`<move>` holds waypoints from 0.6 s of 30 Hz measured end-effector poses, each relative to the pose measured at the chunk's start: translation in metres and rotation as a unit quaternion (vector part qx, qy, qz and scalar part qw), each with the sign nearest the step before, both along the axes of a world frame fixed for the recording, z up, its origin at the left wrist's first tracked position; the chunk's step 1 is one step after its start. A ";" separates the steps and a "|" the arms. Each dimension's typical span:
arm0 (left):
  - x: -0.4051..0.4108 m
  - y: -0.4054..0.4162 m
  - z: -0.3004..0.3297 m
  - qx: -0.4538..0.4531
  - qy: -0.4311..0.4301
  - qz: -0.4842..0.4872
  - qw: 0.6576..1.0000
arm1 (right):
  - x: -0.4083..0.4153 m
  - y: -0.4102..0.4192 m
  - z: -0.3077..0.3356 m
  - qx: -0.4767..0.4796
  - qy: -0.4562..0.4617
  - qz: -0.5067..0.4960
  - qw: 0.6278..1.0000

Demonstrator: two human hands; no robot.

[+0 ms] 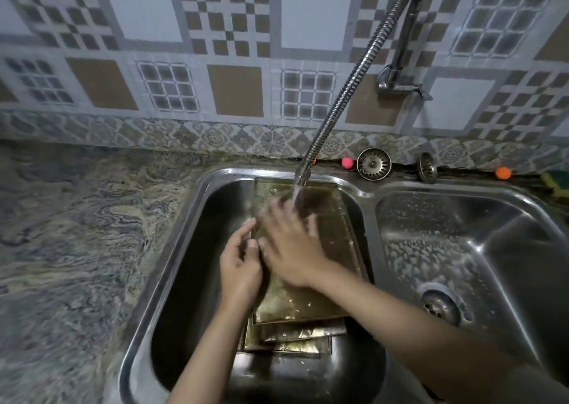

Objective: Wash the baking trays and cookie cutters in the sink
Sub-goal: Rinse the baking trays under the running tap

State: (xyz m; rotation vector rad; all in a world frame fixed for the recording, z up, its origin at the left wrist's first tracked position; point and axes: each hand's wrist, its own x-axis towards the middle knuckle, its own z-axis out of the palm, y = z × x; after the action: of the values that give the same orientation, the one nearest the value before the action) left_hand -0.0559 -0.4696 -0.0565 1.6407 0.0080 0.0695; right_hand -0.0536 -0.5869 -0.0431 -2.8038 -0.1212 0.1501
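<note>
The right hand (291,249) was laid flat, fingers spread, on the top baking tray (323,249), while the left hand (238,265) was curled around that tray's left edge, thumb and fingers pinching the rim. The grip was probably meant to steady the tray against the rubbing of the spread palm. The tray was held tilted beneath both hands, its far end raised toward the flexible tap hose (348,83), so that the stream of water (297,197) fell just beyond the right fingertips and could run down the surface. Further trays (289,339) were stacked under it, nearer than the wrists, inside the left sink basin (184,265). No cookie cutters could be made out. The second basin (462,249) lay to the right of the right forearm.
</note>
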 end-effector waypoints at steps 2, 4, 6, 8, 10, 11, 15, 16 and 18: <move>0.008 0.010 -0.002 -0.043 0.026 0.043 0.998 | -0.028 0.005 -0.002 -0.002 -0.003 0.136 0.991; 0.007 0.021 -0.002 -0.054 0.040 0.042 0.997 | -0.017 -0.019 -0.006 -0.041 -0.013 0.105 0.994; 0.000 0.015 0.001 -0.023 0.041 0.005 0.999 | 0.013 -0.035 -0.005 -0.042 0.014 -0.079 0.996; -0.008 0.000 0.004 -0.017 0.026 -0.025 0.999 | 0.024 -0.022 -0.005 -0.002 0.024 -0.173 0.985; -0.008 -0.005 0.006 -0.032 0.020 -0.014 0.999 | 0.007 0.003 -0.007 0.042 -0.009 -0.048 0.998; -0.005 -0.001 0.006 -0.044 0.027 0.003 0.999 | -0.009 0.008 -0.008 0.047 -0.018 0.040 0.998; -0.002 0.017 0.001 -0.029 0.035 0.013 0.999 | -0.005 -0.029 -0.015 -0.019 -0.013 0.012 1.000; -0.007 0.012 0.002 -0.019 0.029 -0.007 0.999 | 0.004 -0.031 -0.011 -0.019 -0.004 -0.085 0.996; -0.016 -0.001 0.006 -0.015 0.017 -0.042 0.999 | 0.012 -0.017 -0.003 0.029 -0.022 -0.177 0.984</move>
State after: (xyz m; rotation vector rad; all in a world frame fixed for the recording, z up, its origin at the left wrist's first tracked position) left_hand -0.0721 -0.4710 -0.0502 1.6101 -0.0335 -0.0224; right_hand -0.0414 -0.6044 -0.0465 -2.7179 0.3550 -0.0004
